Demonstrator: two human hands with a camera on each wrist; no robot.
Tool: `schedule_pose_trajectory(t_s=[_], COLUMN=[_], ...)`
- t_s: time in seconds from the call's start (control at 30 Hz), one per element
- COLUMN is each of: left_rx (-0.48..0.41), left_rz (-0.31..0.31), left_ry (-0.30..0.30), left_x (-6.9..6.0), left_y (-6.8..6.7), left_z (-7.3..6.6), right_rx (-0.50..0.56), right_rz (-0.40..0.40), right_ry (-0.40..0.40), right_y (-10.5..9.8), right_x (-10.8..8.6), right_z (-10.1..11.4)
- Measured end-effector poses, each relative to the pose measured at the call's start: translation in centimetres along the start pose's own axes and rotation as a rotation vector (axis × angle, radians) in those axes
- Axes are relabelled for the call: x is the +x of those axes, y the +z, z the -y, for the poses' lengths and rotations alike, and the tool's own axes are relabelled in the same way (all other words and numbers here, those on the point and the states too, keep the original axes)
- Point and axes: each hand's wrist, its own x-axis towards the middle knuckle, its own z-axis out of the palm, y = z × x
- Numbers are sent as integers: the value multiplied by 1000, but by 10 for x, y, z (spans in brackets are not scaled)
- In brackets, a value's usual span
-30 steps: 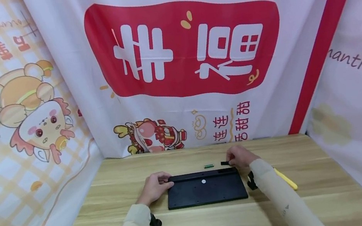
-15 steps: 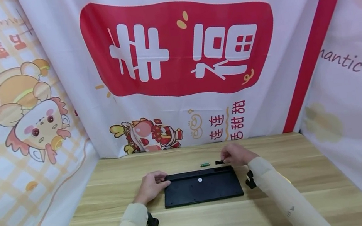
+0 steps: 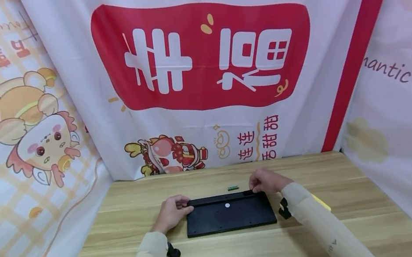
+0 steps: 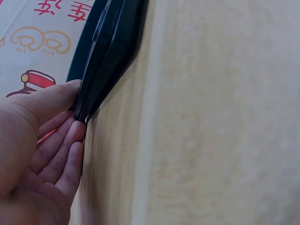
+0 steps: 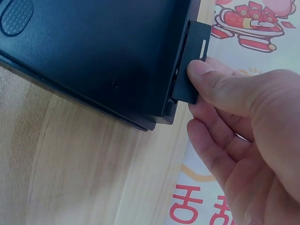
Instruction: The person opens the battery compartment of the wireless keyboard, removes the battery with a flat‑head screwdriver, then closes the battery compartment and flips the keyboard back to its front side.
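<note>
A black keyboard (image 3: 230,216) lies underside up on the wooden table, a round white sticker near its middle. My left hand (image 3: 171,213) grips its far left corner; in the left wrist view the thumb (image 4: 56,99) is on one face and the fingers are at the edge. My right hand (image 3: 267,180) pinches a small black battery cover (image 5: 193,61) between thumb and fingers. That cover lies against the keyboard's raised far strip at the right end, over the compartment; whether it is seated I cannot tell. Just beyond the keyboard lies a green battery (image 3: 233,188).
A yellow-handled object (image 3: 322,202) lies right of the keyboard, partly behind my right forearm. The wooden table (image 3: 225,256) meets a printed cloth (image 3: 207,57) at its far edge, with more cloth on both sides.
My right hand has brought the battery cover from beyond the keyboard's far edge down onto its right end. My left hand keeps its hold on the corner. The camera view has shifted slightly.
</note>
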Motion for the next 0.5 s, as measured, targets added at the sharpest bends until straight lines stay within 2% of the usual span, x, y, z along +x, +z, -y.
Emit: schedule_pose_trajectory(t_s=[0.3,0.5], left_rx=[-2,-12], left_rz=[6,3], left_ry=[-2,-12], left_x=[1,1], left_y=[0,0], left_z=[1,1], right_rx=[21,28], right_rz=[31,10], right_ry=[18,5], right_y=[2,2], right_x=[2,2], right_z=[-6,-7])
